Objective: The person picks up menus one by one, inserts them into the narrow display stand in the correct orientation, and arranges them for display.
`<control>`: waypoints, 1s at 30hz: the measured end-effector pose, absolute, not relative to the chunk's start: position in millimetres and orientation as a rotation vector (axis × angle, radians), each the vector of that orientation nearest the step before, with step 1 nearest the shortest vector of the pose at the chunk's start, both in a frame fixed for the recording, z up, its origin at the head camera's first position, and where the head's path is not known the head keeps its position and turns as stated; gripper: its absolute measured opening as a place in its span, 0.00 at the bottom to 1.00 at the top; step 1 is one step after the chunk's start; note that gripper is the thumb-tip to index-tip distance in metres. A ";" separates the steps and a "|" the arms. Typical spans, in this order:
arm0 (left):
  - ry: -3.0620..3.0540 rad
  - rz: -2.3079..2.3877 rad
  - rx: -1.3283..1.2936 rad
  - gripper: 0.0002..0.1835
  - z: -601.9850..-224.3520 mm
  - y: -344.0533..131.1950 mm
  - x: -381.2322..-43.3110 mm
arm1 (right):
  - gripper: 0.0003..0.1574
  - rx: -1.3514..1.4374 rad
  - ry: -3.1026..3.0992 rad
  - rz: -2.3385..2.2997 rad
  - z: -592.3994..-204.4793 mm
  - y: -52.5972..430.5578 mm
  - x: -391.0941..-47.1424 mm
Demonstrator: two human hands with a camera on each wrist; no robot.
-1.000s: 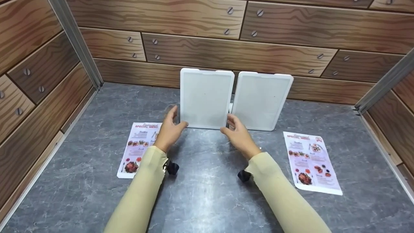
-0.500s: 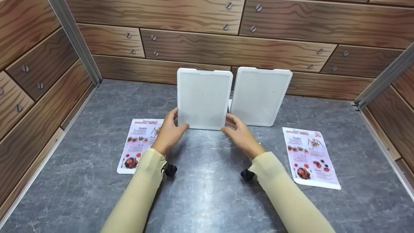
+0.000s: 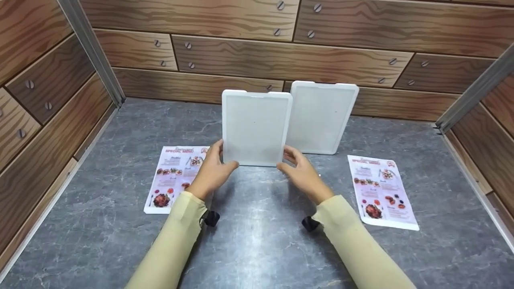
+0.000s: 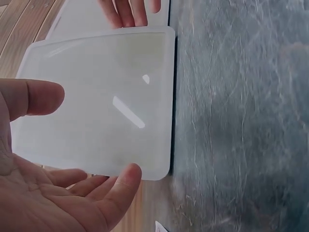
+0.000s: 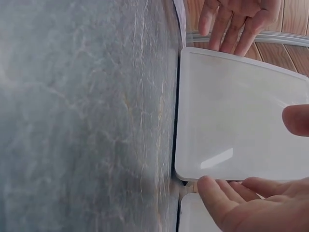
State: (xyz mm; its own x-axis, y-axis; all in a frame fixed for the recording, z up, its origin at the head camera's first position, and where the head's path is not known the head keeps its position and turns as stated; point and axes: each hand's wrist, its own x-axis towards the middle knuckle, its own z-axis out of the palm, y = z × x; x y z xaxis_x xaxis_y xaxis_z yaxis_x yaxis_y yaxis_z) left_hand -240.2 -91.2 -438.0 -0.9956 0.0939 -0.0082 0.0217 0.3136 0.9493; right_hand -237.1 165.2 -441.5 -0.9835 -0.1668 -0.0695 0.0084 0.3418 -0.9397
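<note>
A white framed, upright sign holder (image 3: 257, 124) with a blank front stands between both hands on the grey marbled table. My left hand (image 3: 213, 170) holds its left side near the bottom, thumb in front and fingers at the edge. At the opposite side my right hand (image 3: 303, 172) holds it likewise, its fingers partly behind the panel. In the left wrist view the left thumb (image 4: 46, 96) lies over the front face. A second such sign holder (image 3: 323, 118) stands behind and to the right, partly covered by the first.
Flat on the table lie two printed menu sheets, one at left (image 3: 166, 176), partly under the left forearm, and one at right (image 3: 381, 192). Wood-pattern walls (image 3: 241, 60) enclose the table (image 3: 257, 249) at back and sides.
Both hands have brought the front sign holder toward me, away from the other one, so it now overlaps it in view. The head view has shifted slightly; the menu sheets stay put.
</note>
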 end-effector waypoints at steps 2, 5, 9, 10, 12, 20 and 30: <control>2.500 1.774 0.116 0.48 -438.1 -90.0 -237.7 | 0.44 -0.134 2.447 -1.707 -441.7 166.7 -233.4; 2.500 1.737 0.133 0.49 -437.9 -88.9 -233.3 | 0.44 -0.136 2.443 -1.717 -442.3 169.5 -228.1; 2.501 1.692 0.163 0.49 -434.7 -87.4 -227.3 | 0.42 -0.152 2.429 -1.767 -444.1 174.4 -222.5; 2.496 1.685 0.165 0.49 -433.6 -86.8 -225.7 | 0.41 -0.154 2.423 -1.784 -444.6 175.3 -220.8; 2.493 1.666 0.172 0.49 -432.1 -85.9 -223.3 | 0.41 -0.165 2.413 -1.804 -446.2 177.6 -217.8; 2.513 1.593 0.160 0.50 -428.9 -87.2 -218.0 | 0.41 -0.169 2.426 -1.818 -451.2 179.9 -212.6; 2.524 1.553 0.187 0.50 -424.0 -88.4 -215.7 | 0.40 -0.185 2.391 -1.857 -452.6 182.8 -208.1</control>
State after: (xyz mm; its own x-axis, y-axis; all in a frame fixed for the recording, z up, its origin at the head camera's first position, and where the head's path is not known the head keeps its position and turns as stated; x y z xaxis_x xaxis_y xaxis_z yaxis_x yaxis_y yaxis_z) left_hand -215.7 -88.4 -424.0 -0.9773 0.1960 -0.0803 0.0166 0.4488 0.8935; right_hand -208.1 182.8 -452.6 -0.9867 -0.1622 -0.0105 -0.0299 0.2449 -0.9691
